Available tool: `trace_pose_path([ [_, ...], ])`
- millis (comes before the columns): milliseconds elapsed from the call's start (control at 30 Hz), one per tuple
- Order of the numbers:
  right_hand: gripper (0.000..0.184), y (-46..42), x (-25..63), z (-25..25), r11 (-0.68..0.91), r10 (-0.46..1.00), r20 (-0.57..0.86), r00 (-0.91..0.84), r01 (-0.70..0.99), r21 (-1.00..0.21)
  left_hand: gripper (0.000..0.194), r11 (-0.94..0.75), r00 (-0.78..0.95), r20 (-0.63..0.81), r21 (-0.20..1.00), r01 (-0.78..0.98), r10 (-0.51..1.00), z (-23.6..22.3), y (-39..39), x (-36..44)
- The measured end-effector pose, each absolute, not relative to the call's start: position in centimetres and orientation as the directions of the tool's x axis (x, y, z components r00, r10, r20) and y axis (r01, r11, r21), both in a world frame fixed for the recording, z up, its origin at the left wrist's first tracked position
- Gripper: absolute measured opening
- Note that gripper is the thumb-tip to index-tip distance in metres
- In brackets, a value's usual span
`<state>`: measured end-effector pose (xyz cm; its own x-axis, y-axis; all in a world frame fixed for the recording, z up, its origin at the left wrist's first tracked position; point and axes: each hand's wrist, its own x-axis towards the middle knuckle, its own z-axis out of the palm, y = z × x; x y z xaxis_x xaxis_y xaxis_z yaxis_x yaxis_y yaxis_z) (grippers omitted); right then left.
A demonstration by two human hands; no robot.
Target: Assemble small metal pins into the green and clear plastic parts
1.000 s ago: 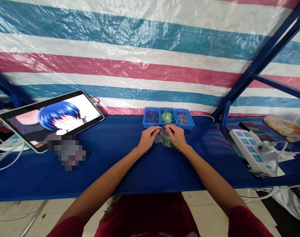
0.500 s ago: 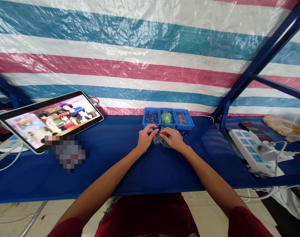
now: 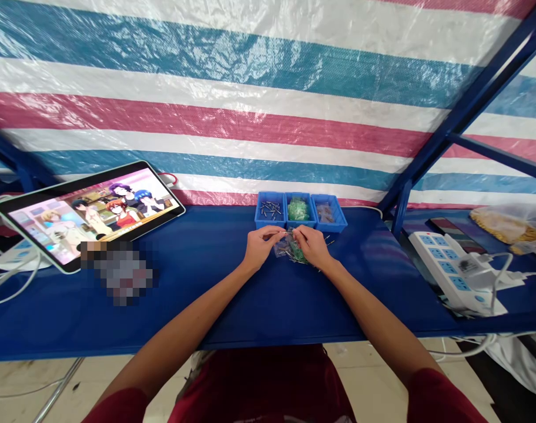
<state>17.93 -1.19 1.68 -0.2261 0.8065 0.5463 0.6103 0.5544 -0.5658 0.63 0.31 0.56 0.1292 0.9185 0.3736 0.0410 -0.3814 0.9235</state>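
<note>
My left hand (image 3: 258, 248) and my right hand (image 3: 312, 247) meet just in front of three blue bins. Thumb and fingers are pinched on both sides. Something thin and small seems to lie between the fingertips, but it is too small to name. Under and beside my right hand lies a loose pile of small parts (image 3: 294, 251), some clear, some green, some dark and thin. The left bin (image 3: 270, 224) holds thin dark metal pieces, the middle bin (image 3: 300, 224) green plastic pieces, and the right bin (image 3: 331, 227) clear brownish pieces.
A tablet (image 3: 91, 214) playing a cartoon leans on the left of the blue table (image 3: 197, 241), near a blurred-out object (image 3: 126, 273). To the right sit a power strip (image 3: 446, 267) with plugs and cables, a phone (image 3: 455, 234) and a bag of yellow items (image 3: 506, 226). Striped sheeting hangs behind.
The fingers of both hands have shifted slightly at the pinch, and my left fingers lie flatter. Both hands stay over the same spot. The tablet picture has changed a little.
</note>
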Motion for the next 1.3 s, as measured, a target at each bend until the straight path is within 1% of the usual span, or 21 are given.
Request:
trace_pose_path([
  [67, 0.037, -1.2, 17.9, 1.5, 0.557, 0.8, 0.561, -0.212, 0.611, -0.563, 0.028, -0.382, 0.139, 0.372, 0.923, 0.052, 0.918, 0.6, 0.3, 0.6],
  [200, 0.023, -1.2, 18.0, 1.1, 0.575, 0.79, 0.583, -0.191, 0.559, -0.597, 0.03, -0.391, 0.13, 0.378, 0.915, 0.097, 0.917, 0.6, 0.3, 0.5],
  [300, 0.021, -1.2, 17.9, 1.0, 0.606, 0.768, 0.607, -0.203, 0.535, -0.588, 0.031, -0.403, 0.113, 0.39, 0.906, 0.13, 0.914, 0.5, 0.4, 0.5],
  [400, 0.023, -1.3, 17.9, 1.2, 0.633, 0.744, 0.626, -0.233, 0.544, -0.55, 0.035, -0.408, 0.114, 0.394, 0.9, 0.155, 0.912, 0.5, 0.4, 0.5],
  [500, 0.027, -1.3, 18.0, 1.5, 0.633, 0.75, 0.606, -0.267, 0.558, -0.537, 0.038, -0.4, 0.116, 0.386, 0.904, 0.148, 0.915, 0.5, 0.3, 0.4],
  [633, 0.031, -1.2, 18.1, 1.5, 0.609, 0.776, 0.561, -0.289, 0.575, -0.546, 0.03, -0.436, 0.087, 0.427, 0.885, 0.165, 0.9, 1.0, 0.2, 0.3],
  [733, 0.032, -1.1, 18.1, 1.3, 0.613, 0.775, 0.552, -0.308, 0.579, -0.538, 0.027, -0.471, 0.074, 0.465, 0.861, 0.193, 0.882, 1.4, -0.1, 0.4],
  [800, 0.032, -1.0, 18.0, 1.1, 0.615, 0.773, 0.551, -0.313, 0.585, -0.53, 0.027, -0.465, 0.086, 0.457, 0.869, 0.17, 0.885, 1.6, -0.2, 0.5],
  [900, 0.034, -0.9, 18.0, 0.9, 0.601, 0.78, 0.549, -0.299, 0.602, -0.526, 0.03, -0.423, 0.128, 0.412, 0.903, 0.069, 0.902, 1.6, -0.2, 0.6],
  [967, 0.036, -0.9, 18.0, 0.9, 0.588, 0.787, 0.552, -0.275, 0.608, -0.534, 0.031, -0.409, 0.154, 0.399, 0.912, 0.039, 0.904, 1.4, 0.0, 0.6],
  [1167, 0.041, -1.0, 18.2, 1.3, 0.545, 0.792, 0.588, -0.167, 0.628, -0.556, 0.03, -0.465, 0.167, 0.438, 0.864, 0.194, 0.883, 1.0, 0.6, 0.2],
  [1300, 0.039, -1.2, 18.1, 1.5, 0.559, 0.775, 0.615, -0.145, 0.613, -0.559, 0.03, -0.421, 0.178, 0.393, 0.892, 0.166, 0.902, 1.0, 0.4, 0.2],
])
